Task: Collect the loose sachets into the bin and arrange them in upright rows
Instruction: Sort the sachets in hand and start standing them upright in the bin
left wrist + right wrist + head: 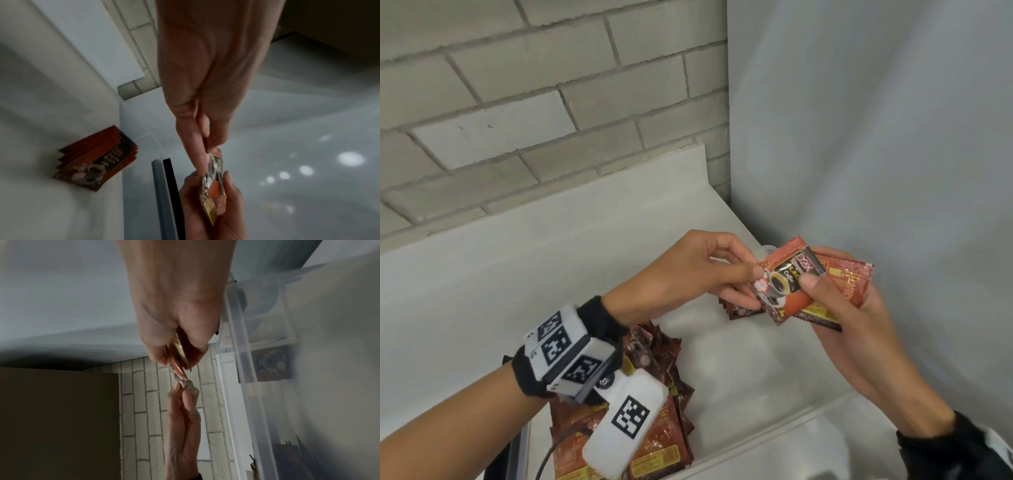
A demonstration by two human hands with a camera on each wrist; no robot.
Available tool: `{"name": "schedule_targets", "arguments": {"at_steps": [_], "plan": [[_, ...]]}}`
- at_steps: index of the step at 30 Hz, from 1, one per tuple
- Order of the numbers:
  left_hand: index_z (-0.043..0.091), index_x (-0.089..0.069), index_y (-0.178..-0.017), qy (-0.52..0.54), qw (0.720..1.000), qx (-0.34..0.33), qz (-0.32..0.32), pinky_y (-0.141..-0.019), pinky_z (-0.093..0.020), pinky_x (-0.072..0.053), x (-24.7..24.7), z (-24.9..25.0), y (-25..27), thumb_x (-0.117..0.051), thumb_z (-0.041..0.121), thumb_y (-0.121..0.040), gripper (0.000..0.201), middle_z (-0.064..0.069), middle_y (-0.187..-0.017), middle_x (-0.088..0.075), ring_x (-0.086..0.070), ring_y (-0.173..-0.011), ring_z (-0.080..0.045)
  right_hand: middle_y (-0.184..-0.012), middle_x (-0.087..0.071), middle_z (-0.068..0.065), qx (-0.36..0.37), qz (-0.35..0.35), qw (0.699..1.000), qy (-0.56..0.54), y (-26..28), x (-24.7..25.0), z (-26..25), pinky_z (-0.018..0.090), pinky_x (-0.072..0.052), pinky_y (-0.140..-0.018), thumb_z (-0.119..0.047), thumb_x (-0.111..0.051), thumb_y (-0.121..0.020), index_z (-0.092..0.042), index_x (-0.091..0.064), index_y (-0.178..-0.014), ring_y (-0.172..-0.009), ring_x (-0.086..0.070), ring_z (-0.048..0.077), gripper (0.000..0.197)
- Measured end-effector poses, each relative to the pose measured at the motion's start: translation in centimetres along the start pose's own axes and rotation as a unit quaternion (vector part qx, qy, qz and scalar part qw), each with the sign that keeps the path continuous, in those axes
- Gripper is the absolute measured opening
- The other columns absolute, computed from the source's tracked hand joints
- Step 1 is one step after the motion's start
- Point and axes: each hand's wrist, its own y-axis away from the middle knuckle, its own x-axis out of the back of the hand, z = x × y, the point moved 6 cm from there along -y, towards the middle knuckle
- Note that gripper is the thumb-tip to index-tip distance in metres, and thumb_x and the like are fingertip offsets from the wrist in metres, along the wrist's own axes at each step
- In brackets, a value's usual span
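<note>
Above the clear plastic bin (767,442), my right hand (825,291) holds a small fanned stack of red coffee sachets (849,277), thumb on top. My left hand (753,279) pinches the left corner of the front sachet (786,281), which shows a coffee cup and a black label. The left wrist view shows that pinch on the front sachet (216,172), edge on, with the right hand (216,211) below it. In the right wrist view the stack (179,360) sits between thumb and fingers. A short row of sachets (736,310) stands at the bin's far end. A loose pile (664,394) lies at its near left.
The bin sits on a white counter (551,257), against a grey brick wall (534,102) on the left and a plain white wall (876,137) on the right. The bin floor (756,359) between pile and row is bare. A brown cardboard panel (57,418) shows in the right wrist view.
</note>
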Motion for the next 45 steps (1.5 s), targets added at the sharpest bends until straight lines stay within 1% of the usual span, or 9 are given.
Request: {"name": "schedule_targets", "arguments": {"at_steps": [5,7,9,14,25,30,33,38,45], "plan": [[0.003,-0.052,-0.083,0.018,0.999,0.034,-0.006,-0.080,-0.038,-0.058,-0.5,-1.1,0.1,-0.062,-0.003,-0.087,0.013,-0.015,-0.090,-0.066,-0.070,-0.088,-0.036,-0.096,-0.072,0.011,-0.006,0.000,1.000,0.004,0.0,0.1,0.2,0.026,-0.056,-0.069,-0.006,-0.068,-0.067,-0.009,-0.056,-0.113,-0.086,-0.070,0.022,0.047],[0.009,-0.050,-0.088,-0.045,0.998,0.013,-0.032,-0.084,-0.034,-0.057,-0.3,-0.8,0.1,-0.066,0.000,-0.085,0.018,-0.006,-0.092,-0.065,-0.069,-0.087,-0.025,-0.093,-0.073,0.010,-0.021,-0.008,1.000,0.016,0.0,-0.1,0.2,0.026,-0.057,-0.066,-0.005,-0.066,-0.068,-0.010,-0.058,-0.108,-0.082,-0.071,0.021,0.041],[0.015,-0.051,-0.097,-0.112,0.992,-0.032,-0.045,-0.084,-0.032,-0.053,0.0,-0.1,0.1,-0.070,0.007,-0.084,0.025,0.003,-0.096,-0.062,-0.064,-0.085,-0.014,-0.090,-0.073,0.010,-0.039,-0.019,0.999,0.024,0.1,-0.4,0.3,0.027,-0.057,-0.064,-0.013,-0.074,-0.062,-0.012,-0.060,-0.103,-0.079,-0.071,0.021,0.043],[0.014,-0.060,-0.099,-0.160,0.978,-0.086,-0.107,-0.084,-0.029,-0.052,-0.1,1.7,0.0,-0.067,0.003,-0.086,0.018,0.012,-0.095,-0.065,-0.063,-0.090,-0.021,-0.096,-0.072,0.015,-0.049,-0.043,0.997,0.049,0.1,-0.7,0.8,0.029,-0.056,-0.067,-0.033,-0.093,-0.045,-0.017,-0.068,-0.097,-0.085,-0.071,0.027,0.060],[0.018,-0.075,-0.102,-0.479,0.857,-0.143,-0.123,-0.071,-0.009,-0.039,-0.2,-0.9,-2.4,-0.069,0.006,-0.084,0.022,-0.002,-0.095,-0.059,-0.050,-0.073,0.000,-0.082,-0.071,-0.002,0.016,0.107,0.992,0.068,0.2,0.7,-0.2,0.025,-0.055,-0.081,-0.065,-0.086,-0.033,-0.010,-0.062,-0.109,-0.081,-0.068,0.009,0.097],[0.016,-0.074,-0.106,-0.554,0.811,-0.140,-0.122,-0.071,-0.022,-0.039,-0.9,-2.6,-3.4,-0.066,0.004,-0.084,0.026,0.000,-0.095,-0.053,-0.038,-0.075,-0.002,-0.082,-0.072,-0.003,0.011,0.110,0.992,0.066,0.3,0.7,-0.2,0.018,-0.054,-0.073,-0.066,-0.086,-0.032,-0.015,-0.062,-0.106,-0.080,-0.069,0.007,0.093],[0.015,-0.071,-0.112,-0.596,0.781,-0.128,-0.136,-0.067,-0.028,-0.038,-1.4,-3.3,-3.3,-0.062,0.006,-0.087,0.028,0.005,-0.091,-0.039,-0.040,-0.079,-0.010,-0.084,-0.073,-0.003,0.013,0.109,0.992,0.065,0.3,0.6,-0.3,0.019,-0.055,-0.074,-0.064,-0.085,-0.037,-0.014,-0.061,-0.108,-0.082,-0.069,0.008,0.089],[0.018,-0.066,-0.118,-0.643,0.743,-0.135,-0.123,-0.060,-0.029,-0.030,-1.8,-3.5,-3.3,-0.055,0.003,-0.090,0.033,0.005,-0.092,-0.030,-0.034,-0.077,-0.014,-0.078,-0.071,0.001,-0.023,0.082,0.996,0.008,0.1,0.7,0.2,0.018,-0.054,-0.068,-0.026,-0.054,-0.088,-0.010,-0.061,-0.094,-0.075,-0.067,0.010,0.018],[0.012,-0.069,-0.099,-0.671,0.712,-0.195,-0.068,-0.049,-0.029,-0.020,-1.9,-3.6,-3.3,-0.059,-0.004,-0.085,0.023,0.000,-0.089,-0.025,-0.023,-0.071,-0.016,-0.082,-0.072,0.007,-0.053,0.059,0.997,0.000,0.2,0.9,0.4,0.018,-0.055,-0.070,-0.008,-0.034,-0.096,-0.006,-0.062,-0.095,-0.076,-0.069,0.014,0.028]]}}
